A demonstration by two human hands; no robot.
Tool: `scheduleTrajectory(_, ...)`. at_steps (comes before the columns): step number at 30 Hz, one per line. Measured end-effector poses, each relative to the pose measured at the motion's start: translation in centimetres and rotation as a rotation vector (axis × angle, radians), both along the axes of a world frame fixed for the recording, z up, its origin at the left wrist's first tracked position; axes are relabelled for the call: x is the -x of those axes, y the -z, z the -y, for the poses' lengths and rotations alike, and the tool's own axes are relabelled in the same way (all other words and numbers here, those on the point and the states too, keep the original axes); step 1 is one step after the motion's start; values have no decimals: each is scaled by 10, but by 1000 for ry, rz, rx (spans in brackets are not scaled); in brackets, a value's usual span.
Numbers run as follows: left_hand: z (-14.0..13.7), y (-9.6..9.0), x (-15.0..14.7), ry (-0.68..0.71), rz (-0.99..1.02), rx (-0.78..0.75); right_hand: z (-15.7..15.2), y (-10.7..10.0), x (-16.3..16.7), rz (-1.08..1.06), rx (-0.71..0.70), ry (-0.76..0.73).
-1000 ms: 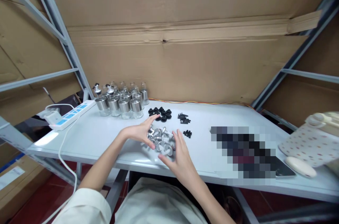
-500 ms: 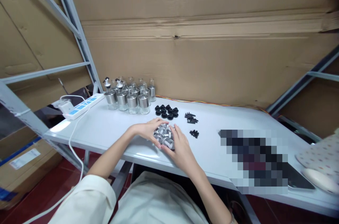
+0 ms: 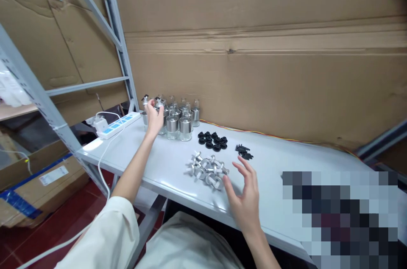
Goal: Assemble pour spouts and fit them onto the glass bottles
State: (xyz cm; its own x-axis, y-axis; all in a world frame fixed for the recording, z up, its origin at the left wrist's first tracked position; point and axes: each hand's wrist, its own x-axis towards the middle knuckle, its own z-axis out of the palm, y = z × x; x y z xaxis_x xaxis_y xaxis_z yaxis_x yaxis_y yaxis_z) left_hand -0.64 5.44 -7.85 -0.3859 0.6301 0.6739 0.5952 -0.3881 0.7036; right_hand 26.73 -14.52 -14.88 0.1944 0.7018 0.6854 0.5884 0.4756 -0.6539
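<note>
My left hand [image 3: 154, 119] reaches to the glass bottles at the back left, thumb and fingers apart around the front of a bottle with a pourer spout [image 3: 159, 102]. Whether it touches that bottle I cannot tell. Another bottle with a black-tipped pourer [image 3: 145, 100] stands just left of it. Several glass bottles with steel sleeves [image 3: 185, 125] stand grouped to the right. My right hand [image 3: 246, 197] hovers with spread fingers beside a loose pile of silvery pourer parts [image 3: 208, 170], holding nothing.
Behind the pile lie black ring-shaped stoppers [image 3: 216, 141] and small black pieces [image 3: 244, 151]. A white power strip [image 3: 119, 124] with a cable is on the left end of the table [image 3: 270, 175]. A blurred-out object [image 3: 343, 214] lies at right; cardboard [image 3: 254, 86] stands behind.
Both hands have left the silvery parts, which now lie uncovered. My left hand has moved up and left to the bottles; my right has drawn off to the right. The view has shifted left.
</note>
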Motion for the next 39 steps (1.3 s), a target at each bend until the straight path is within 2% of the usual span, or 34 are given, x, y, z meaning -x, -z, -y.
scheduleTrajectory(3,-21,1,11,-35,-104,163,2,0,1,2,-46,45)
scheduleTrajectory(8,-35,3,14,-10,-139,226,3,-2,1,2,-51,58)
scheduleTrajectory(13,-37,7,16,-16,-178,239,4,-4,3,-4,-26,59)
scheduleTrajectory(18,-16,8,17,-68,-185,184,3,0,2,-23,-83,63)
scheduleTrajectory(22,25,-6,3,-20,-202,87,1,2,1,-24,-120,71)
scheduleTrajectory(26,90,-30,-37,199,-207,-217,3,1,1,-40,-142,65)
scheduleTrajectory(29,143,-40,-75,422,-223,-219,4,1,-1,-124,-139,64)
scheduleTrajectory(32,186,-36,-111,707,-281,-149,6,2,-6,-257,-137,72)
scheduleTrajectory(35,206,-24,-141,890,-319,-65,9,5,-11,-380,-127,82)
scheduleTrajectory(39,203,-8,-171,1022,-326,23,10,7,-16,-508,-91,87)
